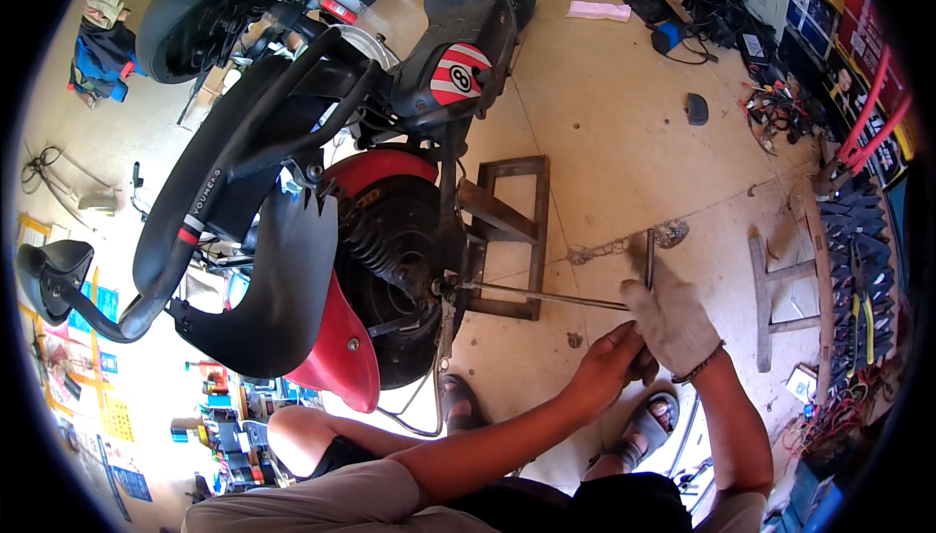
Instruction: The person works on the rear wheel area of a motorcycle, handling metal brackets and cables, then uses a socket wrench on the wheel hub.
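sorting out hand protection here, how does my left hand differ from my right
The left hand is bare; the right hand wears a pale glove. A dark bracelet sits at the right hand's wrist; the left hand shows none. The right hand sits higher in view than the left hand. Both are near one end of the metal rod.

scooter [302,250] mostly blk | fender [341,357] red | rnd panel [450,90] red/wht stripes (blk ctr) | rod [546,296] gry | glove [673,320] off-wht

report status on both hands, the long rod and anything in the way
Gloved right hand gripping metal rod; bare left hand close by, hold unclear. Rod's far end at wheel hub. Dark frame beneath rod, clearance hard to tell.
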### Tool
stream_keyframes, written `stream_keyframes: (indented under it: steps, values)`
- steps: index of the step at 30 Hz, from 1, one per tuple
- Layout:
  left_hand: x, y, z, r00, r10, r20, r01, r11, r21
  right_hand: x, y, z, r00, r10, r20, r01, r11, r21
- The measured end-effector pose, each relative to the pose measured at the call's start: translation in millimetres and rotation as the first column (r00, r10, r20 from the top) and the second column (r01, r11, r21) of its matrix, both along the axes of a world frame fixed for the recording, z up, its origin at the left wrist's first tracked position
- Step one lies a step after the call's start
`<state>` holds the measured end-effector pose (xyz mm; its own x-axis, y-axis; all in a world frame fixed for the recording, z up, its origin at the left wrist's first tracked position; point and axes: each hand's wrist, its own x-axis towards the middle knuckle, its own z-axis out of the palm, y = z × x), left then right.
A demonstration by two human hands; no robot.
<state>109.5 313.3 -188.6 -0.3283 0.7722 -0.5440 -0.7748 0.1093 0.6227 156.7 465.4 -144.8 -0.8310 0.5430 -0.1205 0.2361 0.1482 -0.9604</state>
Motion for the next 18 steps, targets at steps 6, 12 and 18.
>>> stream_keyframes:
  steps: [6,12,18]
  values:
    - [-2.3,4.4,24.1,0.998,-0.062,0.033,0.064,0.997,-0.053,-7.2,40.0,-3.7,0.916,0.390,-0.091,-0.052,0.341,0.939]
    - [-22.3,19.1,79.4,0.958,-0.112,0.263,0.187,0.942,-0.280,-23.2,5.0,-60.2,0.907,0.414,0.081,-0.389,0.748,0.538]
    - [-12.6,13.9,94.7,0.322,-0.388,-0.863,-0.051,0.904,-0.425,-25.3,1.6,-56.3,0.938,0.325,-0.123,-0.288,0.925,0.250]
